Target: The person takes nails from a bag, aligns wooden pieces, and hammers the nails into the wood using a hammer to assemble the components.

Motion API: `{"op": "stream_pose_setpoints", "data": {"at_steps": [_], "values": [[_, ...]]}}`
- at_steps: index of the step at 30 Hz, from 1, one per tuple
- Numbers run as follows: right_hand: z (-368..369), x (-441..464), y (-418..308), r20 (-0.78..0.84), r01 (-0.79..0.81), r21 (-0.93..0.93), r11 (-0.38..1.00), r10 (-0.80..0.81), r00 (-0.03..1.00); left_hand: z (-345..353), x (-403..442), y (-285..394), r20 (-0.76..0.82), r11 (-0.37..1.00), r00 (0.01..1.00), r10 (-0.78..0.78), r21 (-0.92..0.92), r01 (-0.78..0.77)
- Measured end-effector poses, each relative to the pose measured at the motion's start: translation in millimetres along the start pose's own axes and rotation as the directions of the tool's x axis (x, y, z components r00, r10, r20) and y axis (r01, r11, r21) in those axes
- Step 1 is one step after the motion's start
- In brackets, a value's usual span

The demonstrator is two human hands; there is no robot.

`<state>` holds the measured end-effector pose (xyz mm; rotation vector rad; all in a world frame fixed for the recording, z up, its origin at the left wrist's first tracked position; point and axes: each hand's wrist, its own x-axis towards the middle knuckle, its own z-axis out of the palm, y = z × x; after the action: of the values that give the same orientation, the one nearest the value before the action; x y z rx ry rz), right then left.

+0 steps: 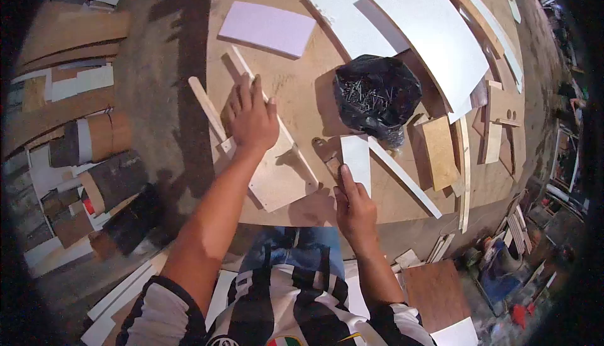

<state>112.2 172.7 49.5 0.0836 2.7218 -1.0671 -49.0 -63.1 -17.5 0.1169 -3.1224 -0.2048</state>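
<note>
The left hand (255, 116) lies on top of a flat wood board (283, 179). Its fingers (246, 94) are a little spread, with the tips over a long thin stick (289, 141) that runs along the board. A round-ended stick (206, 106) pokes out from the board's other side. All of this is on the brown tabletop (289, 85), at the side close to the person.

The right hand (357, 211) holds a small tool (327, 156). Its fingers (348, 182) are closed around the tool's handle. The tool's dark end points away from the person, toward the board side. It is too small to tell what kind it is.

A white piece (357, 160) lies just beside the tool, and a thin white strip (406, 179) slants away from it. Past them sits an open black bag (406, 85) with lots of little metal bits (366, 97) inside. A yellow-brown block (439, 152) is near the bag. Farther up are a light purple piece (267, 28) and a big white sheet (434, 38).
</note>
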Motion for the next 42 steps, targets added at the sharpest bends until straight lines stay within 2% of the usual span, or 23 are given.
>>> {"op": "stream_pose_setpoints", "data": {"at_steps": [5,8,10,11,17,20,22,26,29,32,35,37,42], "values": [[-6.9,16.4,14.7,0.019,-0.006,0.01,1.0,0.006,1.0,2.3,3.0,-4.0,0.019,0.995,0.999,0.029,-0.092,-0.027],[-8.3,25.4,25.8,0.009,-0.013,0.031,0.999,0.013,1.0,-2.2,0.6,0.2,0.023,0.999,0.999,-0.038,-0.004,0.038],[-7.1,30.6,32.8,-0.009,-0.006,0.067,0.998,0.006,1.0,0.9,-0.5,-1.1,0.02,0.985,0.989,-0.148,-0.084,0.15],[-5.7,31.9,34.9,-0.029,0.002,0.093,0.996,0.001,1.0,1.4,-0.5,-3.2,0.022,0.986,0.988,-0.151,-0.07,0.152],[-0.4,36.9,48.1,0.006,-0.017,0.131,0.991,0.017,1.0,-0.2,-1.2,-4.7,0.206,0.902,0.946,-0.252,-0.305,0.307],[2.8,39.8,52.1,-0.009,0.016,0.152,0.988,-0.015,1.0,-0.8,1.2,-2.8,0.215,0.9,0.942,-0.256,-0.303,0.314],[2.0,41.4,51.2,-0.003,0.014,0.156,0.988,-0.013,1.0,-2.3,3.2,-2.8,0.293,0.879,0.917,-0.273,-0.311,0.361],[-3.8,45.5,46.5,0.01,0.022,0.152,0.988,-0.024,1.0,2.5,2.5,-6.5,0.239,0.896,0.936,-0.259,-0.302,0.325],[-5.1,47.0,45.4,0.005,0.025,0.136,0.99,-0.026,1.0,6.7,1.6,-10.7,0.274,0.892,0.925,-0.262,-0.297,0.34],[-6.4,46.9,43.5,0.004,0.028,0.147,0.989,-0.029,1.0,7.6,0.6,-10.9,0.184,0.93,0.962,-0.202,-0.273,0.247],[-8.5,44.3,39.6,0.014,0.038,0.124,0.992,-0.04,0.999,1.6,3.5,-5.3,0.209,0.92,0.955,-0.209,-0.291,0.264],[-10.7,40.5,35.9,0.03,0.051,0.113,0.992,-0.054,0.998,0.2,3.8,-2.5,0.164,0.958,0.969,-0.186,-0.187,0.216],[-15.4,22.0,14.3,0.076,0.099,0.06,0.993,-0.103,0.992,-8.6,6.3,5.2,0.241,0.948,0.943,-0.231,-0.162,0.274]]}}
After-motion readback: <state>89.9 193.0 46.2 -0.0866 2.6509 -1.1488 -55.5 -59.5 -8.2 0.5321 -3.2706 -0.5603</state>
